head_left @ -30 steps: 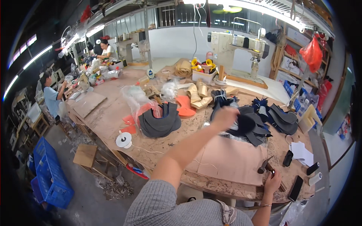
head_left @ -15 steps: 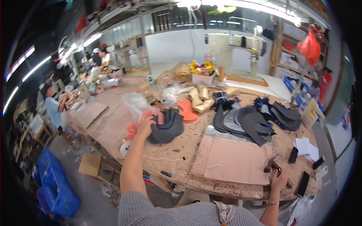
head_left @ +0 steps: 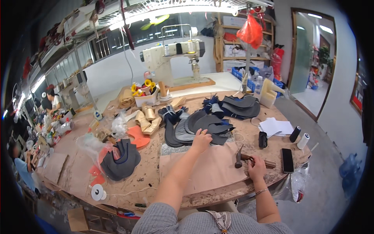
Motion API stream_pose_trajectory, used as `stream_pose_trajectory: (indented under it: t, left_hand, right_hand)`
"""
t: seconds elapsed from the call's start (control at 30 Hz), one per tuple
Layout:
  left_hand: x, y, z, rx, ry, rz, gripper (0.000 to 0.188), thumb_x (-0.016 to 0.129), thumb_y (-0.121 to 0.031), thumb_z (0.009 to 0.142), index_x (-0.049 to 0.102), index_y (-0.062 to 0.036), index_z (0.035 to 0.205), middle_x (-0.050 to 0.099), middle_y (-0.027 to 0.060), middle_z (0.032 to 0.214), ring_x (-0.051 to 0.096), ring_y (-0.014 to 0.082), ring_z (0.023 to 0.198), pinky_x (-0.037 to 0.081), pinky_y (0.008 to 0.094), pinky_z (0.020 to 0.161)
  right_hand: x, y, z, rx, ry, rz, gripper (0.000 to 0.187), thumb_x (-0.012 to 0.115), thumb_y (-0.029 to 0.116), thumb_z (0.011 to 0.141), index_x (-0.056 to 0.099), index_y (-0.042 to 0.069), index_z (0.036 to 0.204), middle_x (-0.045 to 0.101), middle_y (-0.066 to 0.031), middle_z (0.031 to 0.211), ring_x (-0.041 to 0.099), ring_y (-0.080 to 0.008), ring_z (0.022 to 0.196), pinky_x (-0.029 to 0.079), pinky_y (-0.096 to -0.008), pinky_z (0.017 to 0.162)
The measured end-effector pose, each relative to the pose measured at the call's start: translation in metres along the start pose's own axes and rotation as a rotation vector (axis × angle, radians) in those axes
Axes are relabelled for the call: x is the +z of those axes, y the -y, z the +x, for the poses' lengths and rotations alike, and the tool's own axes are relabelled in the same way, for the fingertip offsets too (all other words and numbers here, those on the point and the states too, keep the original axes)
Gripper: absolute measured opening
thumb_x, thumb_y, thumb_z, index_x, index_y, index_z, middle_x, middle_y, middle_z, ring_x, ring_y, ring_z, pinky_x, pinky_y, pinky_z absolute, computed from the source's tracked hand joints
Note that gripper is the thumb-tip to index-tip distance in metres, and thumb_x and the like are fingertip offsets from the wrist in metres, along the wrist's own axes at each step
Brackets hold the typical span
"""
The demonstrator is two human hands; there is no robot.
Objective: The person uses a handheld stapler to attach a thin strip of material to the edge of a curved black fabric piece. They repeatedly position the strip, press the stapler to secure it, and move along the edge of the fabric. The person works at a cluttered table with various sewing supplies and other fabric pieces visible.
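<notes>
While the right hand [head_left: 257, 168] is closed around the handle of a hammer [head_left: 245, 157] lying near the front of the surface [head_left: 144, 171], the left hand [head_left: 201, 141] is at the near edge of a pile of dark grey cut pieces [head_left: 202, 124], palm down and fingers partly bent. Whether those fingers grip a piece or only touch it cannot be told. The pile lies just beyond the left hand, and the hammer's head points left of the right hand.

Under the left forearm spreads a pinkish-tan sheet [head_left: 218, 163]. To the right of the hammer lies a black phone [head_left: 287, 160], with a small black object [head_left: 263, 139] and white papers [head_left: 276, 126] farther back. Well to the left sits a smaller dark grey stack [head_left: 121, 162], beside orange pieces [head_left: 138, 136].

Half a second earlier, the left hand was on that smaller stack; now it has crossed to the larger pile. The right hand has stayed at the hammer. The view has swung rightward, bringing a doorway [head_left: 311, 66] into fuller sight beyond the surface.
</notes>
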State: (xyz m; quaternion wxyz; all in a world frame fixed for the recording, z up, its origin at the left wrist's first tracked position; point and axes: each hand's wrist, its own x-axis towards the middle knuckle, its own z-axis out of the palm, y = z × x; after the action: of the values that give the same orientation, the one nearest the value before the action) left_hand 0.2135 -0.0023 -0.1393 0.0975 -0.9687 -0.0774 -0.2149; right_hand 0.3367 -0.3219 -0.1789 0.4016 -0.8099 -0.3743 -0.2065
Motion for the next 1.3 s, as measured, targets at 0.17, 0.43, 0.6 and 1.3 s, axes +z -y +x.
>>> stream_pose_trajectory:
  t: [0.17,0.43,0.6,1.3]
  left_hand:
    - [-0.002,0.029,0.023,-0.204,-0.488,-0.215,0.015,0.064,-0.011,0.079,0.071,-0.0093,0.092,0.071,0.0123,0.088,0.068,0.0284,0.081,0.052,0.0421,0.078]
    - [-0.107,-0.046,-0.117,0.169,-0.244,0.081,0.014,0.065,-0.013,0.079,0.066,-0.011,0.093,0.065,0.0037,0.092,0.063,0.0215,0.091,0.047,0.0396,0.088]
    - [-0.112,-0.129,-0.19,-0.086,-0.201,-0.257,0.019,0.069,-0.009,0.079,0.069,-0.008,0.098,0.068,0.0062,0.098,0.064,0.0237,0.096,0.048,0.0384,0.09]
    - [-0.102,-0.056,-0.264,-0.64,-0.097,-0.283,0.003,0.057,-0.006,0.09,0.057,-0.0034,0.089,0.063,0.0115,0.085,0.063,0.0262,0.072,0.052,0.0361,0.067]
  right_hand:
    - [-0.001,0.003,0.001,0.012,0.011,0.02,0.028,0.07,0.012,0.078,0.065,0.009,0.105,0.066,-0.0103,0.101,0.061,-0.0329,0.096,0.05,-0.0411,0.085]
    - [-0.001,-0.001,-0.004,0.059,0.034,0.172,0.033,0.071,0.006,0.077,0.065,0.007,0.109,0.065,-0.0109,0.11,0.063,-0.0326,0.097,0.051,-0.0395,0.086]
    - [0.0,0.044,0.024,-0.017,0.089,0.243,0.026,0.07,0.007,0.08,0.066,0.007,0.106,0.066,-0.0104,0.11,0.063,-0.0307,0.093,0.051,-0.0392,0.084]
    - [0.015,0.057,0.018,-0.269,0.053,0.154,0.02,0.074,0.018,0.081,0.07,0.008,0.098,0.069,-0.0094,0.1,0.062,-0.0316,0.103,0.042,-0.0465,0.096]
